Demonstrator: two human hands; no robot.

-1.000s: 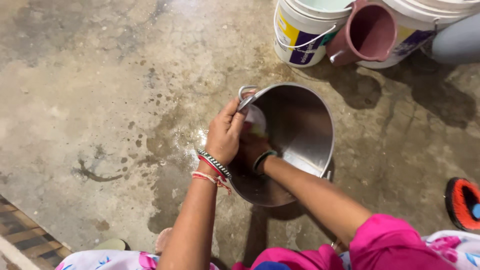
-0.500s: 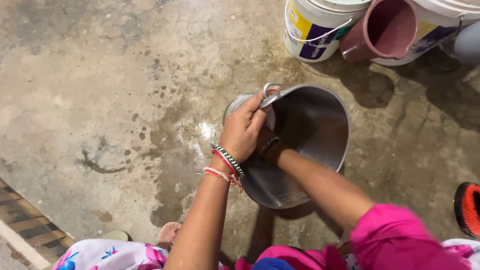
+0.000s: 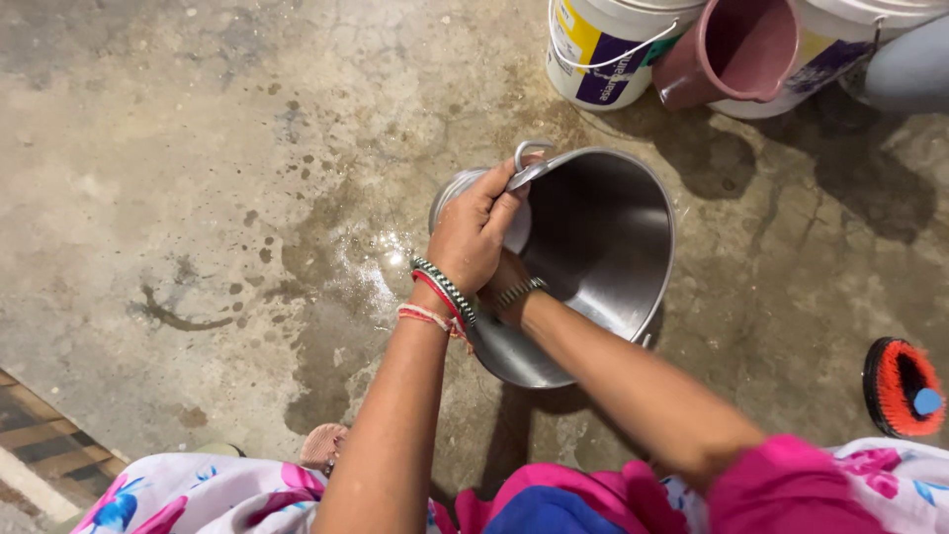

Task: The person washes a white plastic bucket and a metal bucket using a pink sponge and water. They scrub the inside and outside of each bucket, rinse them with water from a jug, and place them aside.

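Concrete floor (image 3: 178, 138), wet-stained, carries a tilted steel pot (image 3: 603, 257) at centre. Left hand (image 3: 474, 232) clasps its rim; right hand (image 3: 506, 282) reaches inside, grip hidden. Buckets (image 3: 603, 49) stand far right.

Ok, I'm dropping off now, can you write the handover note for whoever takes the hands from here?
Left hand: grips the pot rim beside its loop handle.
Right hand: inside the pot, mostly hidden behind the left; its grip cannot be told.
Things: steel pot tipped on its side on the wet floor. White buckets and a pink jug stand beyond it; an orange brush lies at right.
Done: pot tipped, mouth towards the person.
Left: pot not yet upright; how clean the inside is cannot be told.
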